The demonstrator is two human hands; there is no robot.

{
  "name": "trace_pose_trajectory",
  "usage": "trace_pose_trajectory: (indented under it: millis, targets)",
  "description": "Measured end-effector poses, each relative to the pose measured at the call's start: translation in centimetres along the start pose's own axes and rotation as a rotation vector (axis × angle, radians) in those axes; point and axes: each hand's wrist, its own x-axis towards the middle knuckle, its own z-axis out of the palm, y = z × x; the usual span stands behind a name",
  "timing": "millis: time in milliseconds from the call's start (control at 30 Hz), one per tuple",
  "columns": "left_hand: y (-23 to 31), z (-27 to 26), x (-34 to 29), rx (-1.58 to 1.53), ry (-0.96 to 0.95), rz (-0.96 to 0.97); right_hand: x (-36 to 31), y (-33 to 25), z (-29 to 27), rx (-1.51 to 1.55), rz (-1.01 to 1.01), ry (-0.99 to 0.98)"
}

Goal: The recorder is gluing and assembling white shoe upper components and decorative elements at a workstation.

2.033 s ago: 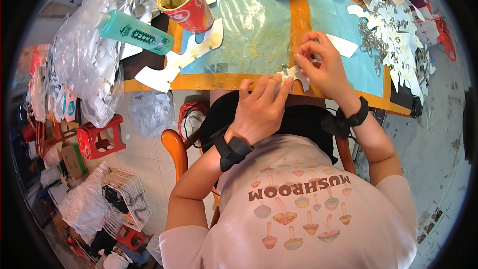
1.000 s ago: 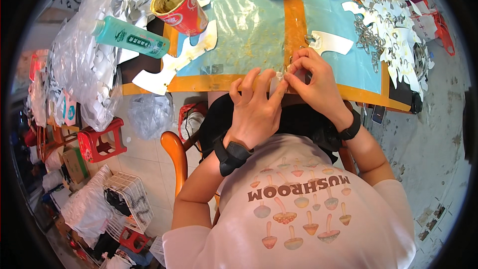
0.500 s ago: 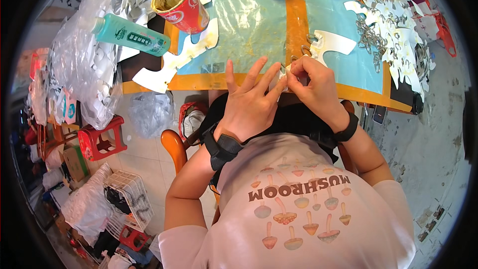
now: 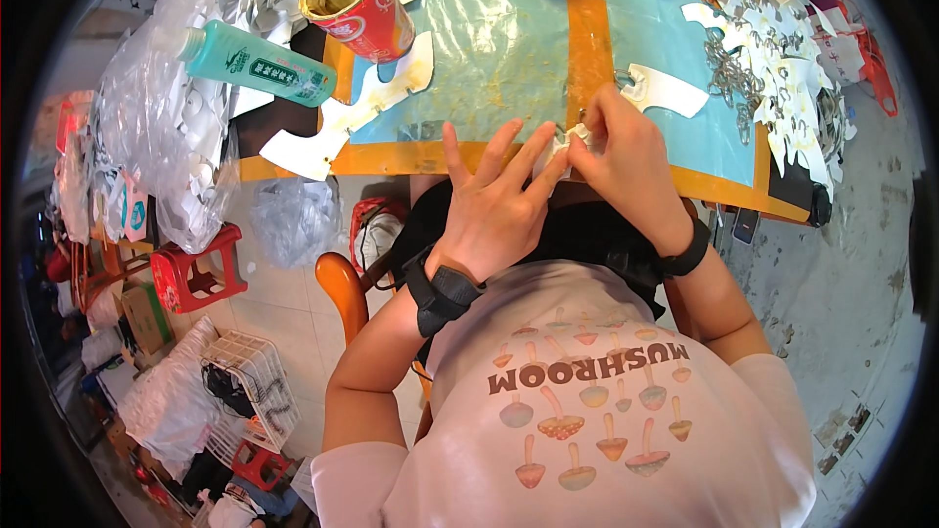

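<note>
Beside the front edge of the table, both hands meet at a small white piece [image 4: 575, 135] with a dark metal ring. My left hand [image 4: 494, 198], back up, has its other fingers spread while its index fingertip holds the piece; the thumb is hidden. My right hand [image 4: 636, 161] curls its thumb and index finger around the piece's other side; its fingertips partly cover it. Just beyond the right fingers lies a curved white cut-out [image 4: 670, 91] with a metal ring at its left end. A longer white cut-out [image 4: 377, 103] with yellowish smears lies to the left.
A red paper cup [image 4: 381, 29] of brownish paste with a stick stands near a green bottle [image 4: 259, 64] lying on its side. Piled white cut-outs [image 4: 782, 68] and metal rings [image 4: 734, 78] sit at right. Plastic bags [image 4: 186, 137] crowd the left; a red stool [image 4: 201, 269] stands below.
My right index finger has lifted and shifted away from me, covering part of the curved white cut-out and a ring. My left hand has barely moved.
</note>
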Motion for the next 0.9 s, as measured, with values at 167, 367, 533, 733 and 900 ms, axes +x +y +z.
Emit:
trace_pose_trajectory:
  millis: [167, 367, 533, 733, 900]
  targets:
    - [-0.1, 0.0, 0.0, -0.003, 0.003, 0.003, 0.7, 0.0, -0.3, 0.005, -0.117, 0.017]
    - [-0.3, 0.1, 0.0, -0.014, -0.020, -0.007, -0.4, 1.4, 0.5, 0.010, -0.340, 0.090]
    - [-0.4, 0.0, -0.1, -0.016, -0.021, -0.003, -0.9, 2.2, 1.2, 0.042, -0.371, 0.099]
    - [-0.3, 0.0, 0.0, -0.037, -0.023, -0.006, -1.0, 2.8, 1.4, 0.011, -0.470, 0.202]
    - [-0.4, 0.2, -0.1, -0.039, -0.023, -0.002, -2.1, 3.5, 0.1, -0.155, -0.526, 0.077]
